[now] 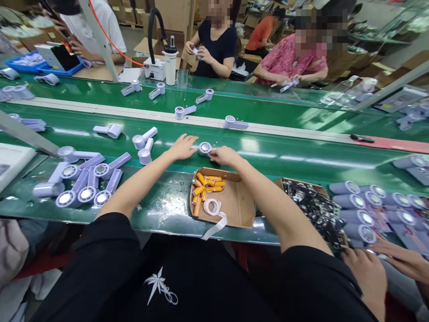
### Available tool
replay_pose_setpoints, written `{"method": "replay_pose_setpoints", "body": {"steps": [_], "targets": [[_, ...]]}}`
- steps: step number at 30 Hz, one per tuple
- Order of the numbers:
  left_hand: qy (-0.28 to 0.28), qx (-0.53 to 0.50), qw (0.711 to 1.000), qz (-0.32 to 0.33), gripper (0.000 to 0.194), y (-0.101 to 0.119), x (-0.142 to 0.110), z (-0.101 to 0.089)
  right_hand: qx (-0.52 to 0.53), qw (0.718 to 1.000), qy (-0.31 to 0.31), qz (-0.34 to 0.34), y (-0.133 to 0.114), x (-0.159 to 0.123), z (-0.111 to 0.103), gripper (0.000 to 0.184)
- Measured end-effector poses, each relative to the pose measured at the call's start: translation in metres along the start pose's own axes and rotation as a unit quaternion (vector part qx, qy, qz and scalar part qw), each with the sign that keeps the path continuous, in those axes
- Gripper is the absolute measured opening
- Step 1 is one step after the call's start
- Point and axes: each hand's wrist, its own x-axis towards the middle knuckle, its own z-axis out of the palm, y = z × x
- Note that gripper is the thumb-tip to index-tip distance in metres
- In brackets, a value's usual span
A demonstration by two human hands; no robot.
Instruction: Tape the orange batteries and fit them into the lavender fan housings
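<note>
A small lilac handheld fan [205, 148] with a round head is between my two hands over the green conveyor belt. My right hand [225, 156] has its fingers closed at the fan's lower right side, where its handle is mostly hidden. To the left of the fan head, my left hand [182, 147] stretches its fingers toward it, apart from one another; whether they touch it is hard to tell. Below my hands sits an open cardboard box [239, 197] with several orange battery cells [201, 185] and a roll of white tape [212, 207], its loose end hanging over the front.
Several lilac fans [87, 193] lie at left. More fan housings [358, 201] stand at right, beside a box of black-and-silver parts [311, 205]. A co-worker's hand [367, 273] is at lower right. Other people sit across the belt [268, 145], and a metal post [28, 132] slants at left.
</note>
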Motion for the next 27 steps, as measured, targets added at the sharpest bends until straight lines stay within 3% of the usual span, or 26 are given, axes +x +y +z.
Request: {"method": "replay_pose_setpoints", "body": {"steps": [4, 7, 9, 13, 19, 24, 27], "targets": [[0.015, 0.099, 0.982, -0.158, 0.088, -0.050, -0.071, -0.017, 0.008, 0.997, 0.026, 0.074, 0.053, -0.028, 0.018, 0.042], [-0.061, 0.120, 0.954, -0.269, 0.096, -0.077, -0.101, -0.026, 0.021, 0.992, 0.042, 0.117, 0.073, -0.040, 0.033, 0.048], [-0.090, 0.122, 0.945, -0.291, 0.089, -0.083, -0.109, -0.028, 0.029, 0.988, 0.050, 0.144, 0.075, -0.042, 0.042, 0.052], [-0.073, 0.128, 0.955, -0.256, 0.072, -0.083, -0.099, -0.031, 0.041, 0.982, 0.058, 0.175, 0.073, -0.039, 0.049, 0.054], [-0.003, 0.134, 0.966, -0.220, 0.073, -0.097, -0.058, -0.039, 0.043, 0.983, 0.053, 0.170, 0.080, -0.038, 0.044, 0.049], [-0.080, 0.071, 0.958, -0.268, 0.088, -0.109, -0.038, -0.043, 0.041, 0.983, 0.056, 0.170, 0.085, -0.045, 0.044, 0.051], [-0.081, 0.075, 0.963, -0.247, 0.086, -0.097, -0.048, -0.049, 0.043, 0.982, 0.057, 0.174, 0.086, -0.048, 0.044, 0.051]]}}
